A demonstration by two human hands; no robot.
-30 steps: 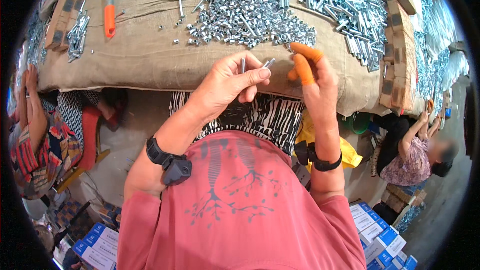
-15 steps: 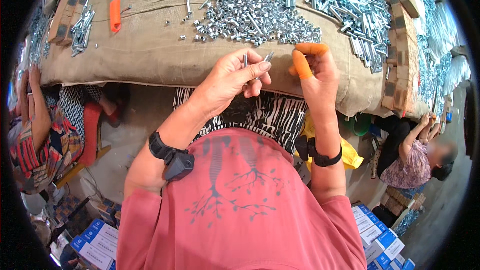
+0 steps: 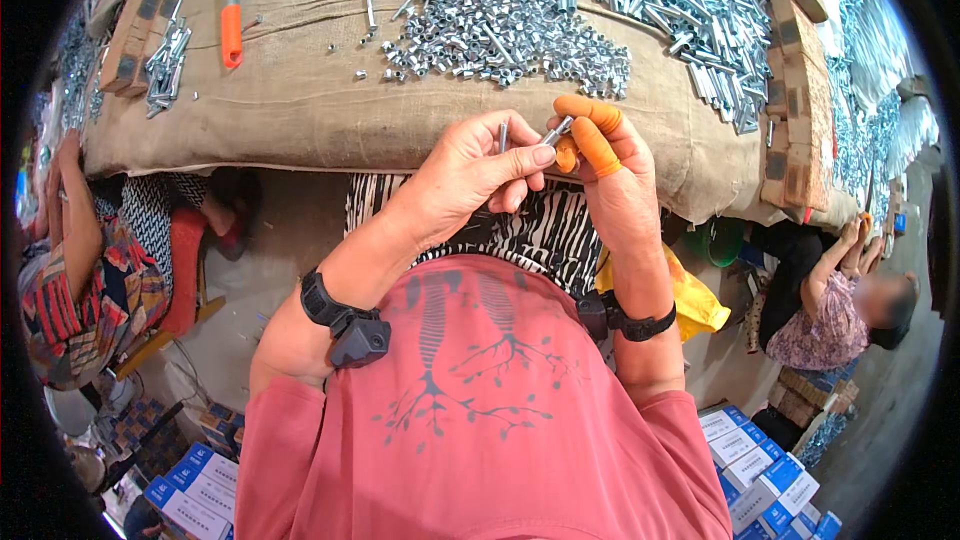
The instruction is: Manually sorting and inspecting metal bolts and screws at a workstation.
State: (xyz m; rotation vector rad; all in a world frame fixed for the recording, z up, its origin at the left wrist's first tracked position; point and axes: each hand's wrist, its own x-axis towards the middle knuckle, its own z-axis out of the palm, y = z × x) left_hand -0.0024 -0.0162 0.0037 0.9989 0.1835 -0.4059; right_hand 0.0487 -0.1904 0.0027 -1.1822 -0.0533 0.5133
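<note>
Head: two hands (image 3: pixel 470 168) (image 3: pixel 622 178), one upright rod (image 3: pixel 503 135), three finger-cots (image 3: pixel 597 148)

Wearing short-sleeved dusty-red shirt (image 3: pixel 480 480); dark branch print (image 3: pixel 430 390) is running across it. Black-and-white streaked bottoms (image 3: pixel 490 232) are showing. Black straps (image 3: pixel 318 300) are circling both forearms (image 3: pixel 372 242), each carrying black box (image 3: pixel 362 342). Orange finger covers (image 3: pixel 597 148) are capping right hand (image 3: pixel 622 178).

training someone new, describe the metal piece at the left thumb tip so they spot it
At the wide brown cloth's near edge, find the left hand. Past its thumb tip pokes a shiny metal piece, by the orange finger covers on the right hand. It slants, whereas the other metal piece in that left hand points nearly straight up.
</note>
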